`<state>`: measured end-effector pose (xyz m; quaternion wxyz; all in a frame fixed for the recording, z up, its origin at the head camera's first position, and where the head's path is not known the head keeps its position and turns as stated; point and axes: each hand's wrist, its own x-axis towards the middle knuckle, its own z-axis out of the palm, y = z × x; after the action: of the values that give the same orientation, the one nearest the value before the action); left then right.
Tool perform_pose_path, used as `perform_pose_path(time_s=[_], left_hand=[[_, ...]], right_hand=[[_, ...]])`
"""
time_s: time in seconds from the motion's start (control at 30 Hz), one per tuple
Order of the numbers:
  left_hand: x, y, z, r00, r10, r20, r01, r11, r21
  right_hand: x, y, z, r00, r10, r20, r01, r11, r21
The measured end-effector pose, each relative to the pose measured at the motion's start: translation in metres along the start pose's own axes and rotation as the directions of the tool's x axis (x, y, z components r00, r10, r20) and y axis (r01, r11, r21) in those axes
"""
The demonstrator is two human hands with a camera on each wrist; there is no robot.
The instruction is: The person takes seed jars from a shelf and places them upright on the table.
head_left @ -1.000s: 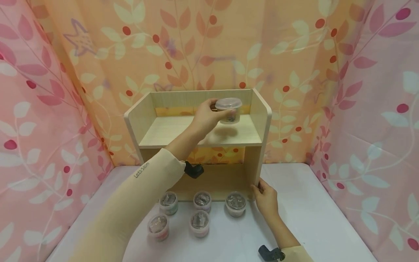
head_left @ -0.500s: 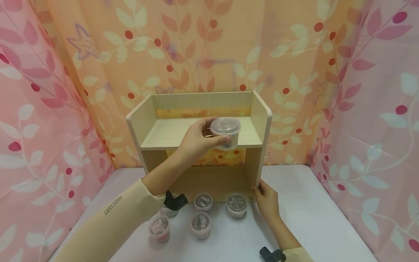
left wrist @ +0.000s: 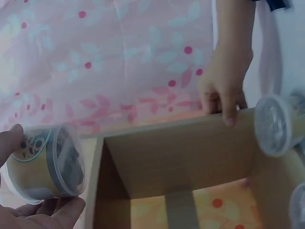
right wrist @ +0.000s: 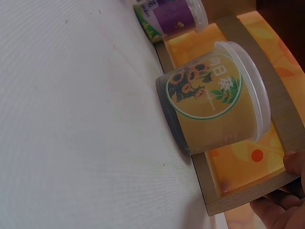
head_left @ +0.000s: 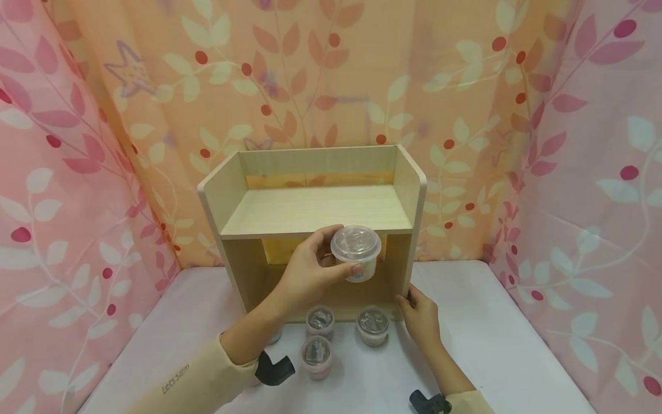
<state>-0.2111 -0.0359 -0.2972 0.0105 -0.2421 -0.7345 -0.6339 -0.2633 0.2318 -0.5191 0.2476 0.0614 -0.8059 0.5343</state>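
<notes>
My left hand [head_left: 305,273] grips a clear plastic tub with a lid [head_left: 357,253], thumb on the near side and fingers behind. In the head view it overlaps the lower opening of a pale wooden two-tier shelf [head_left: 318,210]. The left wrist view shows the same tub [left wrist: 43,162] with a printed label. My right hand [head_left: 421,313] pinches the lower front edge of the shelf's right side panel. Close to it stands a lidded tub [head_left: 372,326], whose sunflower label [right wrist: 205,86] shows in the right wrist view.
Two more lidded tubs, one by the shelf [head_left: 320,321] and one nearer [head_left: 316,356], stand on the white tabletop [head_left: 465,322]. Further tubs at the left are mostly hidden by my left arm. Patterned curtains [head_left: 310,75] enclose the back and both sides.
My left hand has brought its tub down from over the upper shelf board to in front of the lower opening. My right hand stays on the side panel.
</notes>
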Motion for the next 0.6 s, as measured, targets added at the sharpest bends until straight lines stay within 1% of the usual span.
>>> perform_pose_path(time_s=[0.1,0.2,0.33,0.43,0.53,0.6], left_hand=[[-0.011,-0.014,0.005,1.0,-0.017,-0.01,0.017,1.0,0.014],[-0.021,-0.026,0.008,0.999,-0.029,-0.014,0.029,1.0,0.005],[-0.031,-0.041,0.013,0.999,-0.04,-0.01,0.04,0.999,-0.018],[-0.039,-0.053,0.017,0.999,-0.052,-0.016,0.051,0.999,-0.011],[-0.048,-0.065,0.021,0.998,-0.059,-0.021,0.059,0.998,0.016],[-0.053,-0.072,0.024,0.998,-0.063,-0.017,0.063,0.998,0.007]], right_hand=[[0.0,0.0,0.0,1.0,0.006,0.004,-0.006,1.0,-0.006],[0.001,-0.002,0.0,1.0,0.022,0.005,-0.022,1.0,-0.02],[0.001,-0.004,-0.001,0.999,0.04,0.008,-0.04,0.999,-0.011],[0.0,-0.004,-0.002,0.999,0.05,0.01,-0.05,0.999,0.009],[0.0,-0.004,-0.002,0.998,0.06,0.01,-0.06,0.998,0.014],[0.0,-0.004,-0.002,0.997,0.07,0.009,-0.07,0.997,0.012]])
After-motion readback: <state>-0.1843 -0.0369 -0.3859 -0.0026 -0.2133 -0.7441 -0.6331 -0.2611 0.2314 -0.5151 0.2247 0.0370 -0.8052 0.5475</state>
